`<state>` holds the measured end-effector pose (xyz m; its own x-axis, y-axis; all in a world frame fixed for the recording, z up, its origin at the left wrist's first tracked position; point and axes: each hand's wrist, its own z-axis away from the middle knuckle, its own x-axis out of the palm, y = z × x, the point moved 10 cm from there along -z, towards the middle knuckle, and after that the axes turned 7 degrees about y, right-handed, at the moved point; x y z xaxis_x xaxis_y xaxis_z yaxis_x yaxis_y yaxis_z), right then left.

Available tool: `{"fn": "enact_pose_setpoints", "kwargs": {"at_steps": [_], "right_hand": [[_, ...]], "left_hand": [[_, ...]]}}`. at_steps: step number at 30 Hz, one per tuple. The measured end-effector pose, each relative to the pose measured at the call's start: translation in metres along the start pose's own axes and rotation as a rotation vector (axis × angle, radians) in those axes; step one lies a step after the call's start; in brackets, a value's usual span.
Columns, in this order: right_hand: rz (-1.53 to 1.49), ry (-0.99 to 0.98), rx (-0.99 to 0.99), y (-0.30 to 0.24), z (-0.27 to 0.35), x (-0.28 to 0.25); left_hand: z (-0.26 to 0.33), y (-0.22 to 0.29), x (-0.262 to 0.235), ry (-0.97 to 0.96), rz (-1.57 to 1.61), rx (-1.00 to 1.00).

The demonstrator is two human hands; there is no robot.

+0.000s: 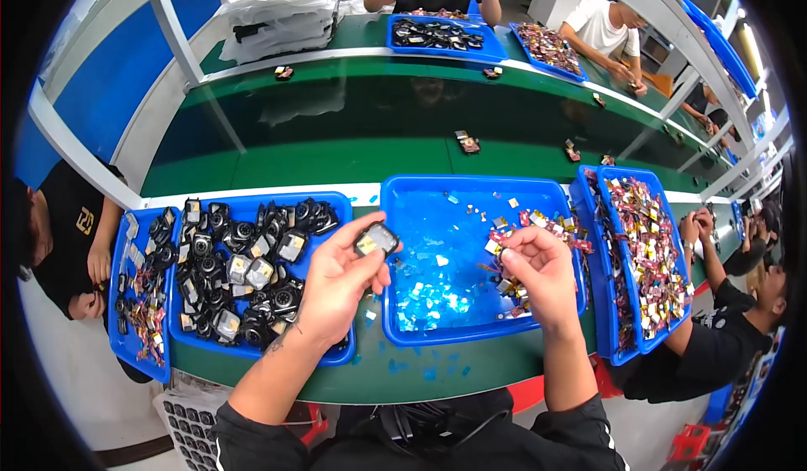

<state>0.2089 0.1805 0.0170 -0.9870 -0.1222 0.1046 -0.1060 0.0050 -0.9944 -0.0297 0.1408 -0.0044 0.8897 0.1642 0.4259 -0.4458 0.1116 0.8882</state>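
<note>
My left hand [340, 279] holds a small black square part with a shiny face [376, 240] between thumb and fingers, just over the gap between two blue trays. My right hand [542, 273] is curled over the right side of the middle blue tray [420, 333], its fingertips pinching a small piece near a scatter of tiny gold and red pieces [525, 223]. The left blue tray [332, 358] under my left wrist is heaped with several black camera-like parts [244, 269].
Further blue trays: one at the far left [118, 349] with small parts, two at the right [635, 341] full of gold and red pieces. A green conveyor belt [336, 135] runs behind. Other people sit at the left, right and far side. White bags [282, 9] are stacked at the back.
</note>
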Motion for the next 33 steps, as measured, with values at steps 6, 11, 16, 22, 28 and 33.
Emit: {"fn": "enact_pose_setpoints", "kwargs": {"at_steps": [6, 11, 16, 22, 28, 33], "right_hand": [[0.016, -0.090, 0.017, 0.005, 0.018, 0.029], [0.022, -0.142, 0.038, 0.017, 0.023, 0.040], [0.010, -0.084, 0.059, 0.024, 0.027, 0.034], [-0.050, -0.087, 0.101, 0.030, 0.034, 0.038], [-0.032, -0.076, 0.049, 0.017, 0.033, 0.048], [-0.071, -0.084, -0.004, 0.010, 0.035, 0.057]], "left_hand": [[0.001, -0.013, 0.001, 0.000, 0.009, 0.051], [0.006, -0.013, 0.001, -0.043, -0.113, 0.050], [0.011, -0.022, 0.008, -0.039, -0.219, -0.049], [0.016, -0.019, 0.017, -0.120, -0.233, 0.006], [0.023, 0.001, 0.038, -0.283, -0.532, 0.403], [0.034, -0.013, 0.047, -0.279, -0.627, 0.209]]}}
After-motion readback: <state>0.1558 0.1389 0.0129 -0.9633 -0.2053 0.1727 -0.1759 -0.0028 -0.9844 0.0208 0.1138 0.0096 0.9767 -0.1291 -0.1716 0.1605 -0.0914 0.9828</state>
